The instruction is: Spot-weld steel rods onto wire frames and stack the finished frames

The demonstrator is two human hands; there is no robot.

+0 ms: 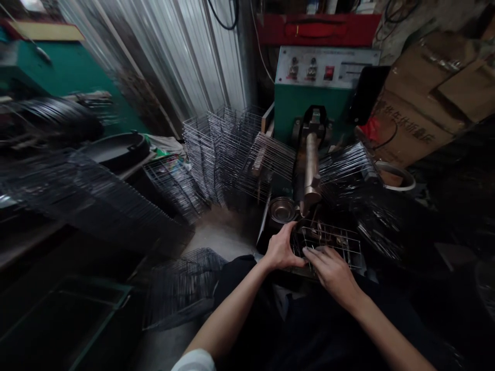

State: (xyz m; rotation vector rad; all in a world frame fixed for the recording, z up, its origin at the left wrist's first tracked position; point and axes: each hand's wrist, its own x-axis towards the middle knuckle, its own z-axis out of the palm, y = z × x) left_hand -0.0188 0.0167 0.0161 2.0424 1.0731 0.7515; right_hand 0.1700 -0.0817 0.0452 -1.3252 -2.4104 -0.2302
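Green machine [285, 111] blocks the front; wire-rack stacks [211, 154] crowd left, some floor [218, 229] between. Wire frame [350, 238] right before me, metal arm [311, 165] tip just past its far edge, round dish [282, 209] far-left. Left hand [282, 250] spreads fingers at its left end, right hand [330, 268] fingers together on near side; clamped, can't tell.

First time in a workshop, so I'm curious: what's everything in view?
Machine: one, green, upper centre
Case: one, red, above machine
Phone-like slab: one, black, machine's right
Wire racks: many, grey, centre and left
Corrugated sheeting: uncounted, silver, behind racks
Round pan: one, black-rimmed, left
Shallow dish: one, silver, near machine
Cardboard: uncounted, brown, right
Some parts: too dim
Wire frame: one, grey, lower centre
Left hand: one, bare, frame's left end
Right hand: one, bare, at frame
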